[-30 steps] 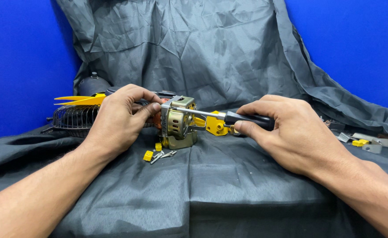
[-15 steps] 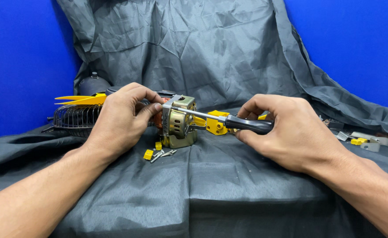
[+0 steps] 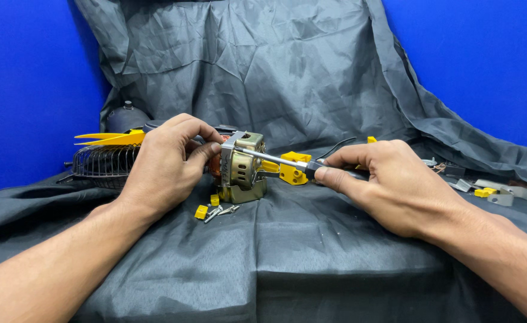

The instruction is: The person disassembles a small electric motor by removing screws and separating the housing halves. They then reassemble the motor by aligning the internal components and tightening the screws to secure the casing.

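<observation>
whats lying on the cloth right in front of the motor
A small yellow plastic piece and a few loose screws lie on the grey cloth before the motor. The left hand hides the motor's rear.

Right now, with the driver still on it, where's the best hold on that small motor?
Grip the motor by its copper-wound rear, from the left, as the left hand does. The screwdriver in the right hand comes in from the right, onto the metal bracket's upper corner.
</observation>
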